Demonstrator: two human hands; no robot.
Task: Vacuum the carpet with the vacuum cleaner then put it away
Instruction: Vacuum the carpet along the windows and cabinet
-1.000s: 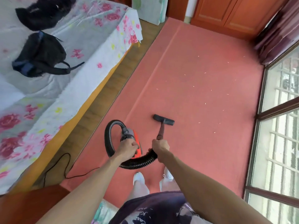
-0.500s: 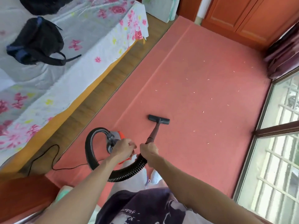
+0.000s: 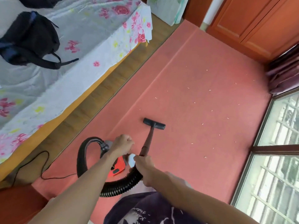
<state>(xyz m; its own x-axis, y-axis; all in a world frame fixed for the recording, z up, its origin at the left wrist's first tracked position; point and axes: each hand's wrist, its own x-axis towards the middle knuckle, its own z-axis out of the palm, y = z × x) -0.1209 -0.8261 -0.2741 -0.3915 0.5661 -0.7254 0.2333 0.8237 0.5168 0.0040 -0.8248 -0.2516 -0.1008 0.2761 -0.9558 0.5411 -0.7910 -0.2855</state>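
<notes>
A small red vacuum cleaner (image 3: 117, 167) hangs over the pink carpet (image 3: 202, 110), and my left hand (image 3: 122, 145) grips its top handle. A black ribbed hose (image 3: 80, 160) loops from its front round to the wand (image 3: 148, 141). My right hand (image 3: 144, 164) holds the wand's lower end where the hose joins. The black floor nozzle (image 3: 154, 124) lies flat on the carpet ahead of me. Small white scraps (image 3: 203, 124) are scattered over the carpet to the right of and beyond the nozzle.
A bed with a floral sheet (image 3: 77, 62) and a black backpack (image 3: 27, 41) runs along the left. The black power cord (image 3: 43, 165) trails over the wood floor strip (image 3: 100, 97). Wooden cabinets (image 3: 252, 21) stand at the far end, a curtain (image 3: 284, 70) and window (image 3: 278, 159) on the right.
The nozzle has stayed on the carpet while my view shifted. My left hand and the vacuum body have moved left and apart from my right hand, showing more of the red body.
</notes>
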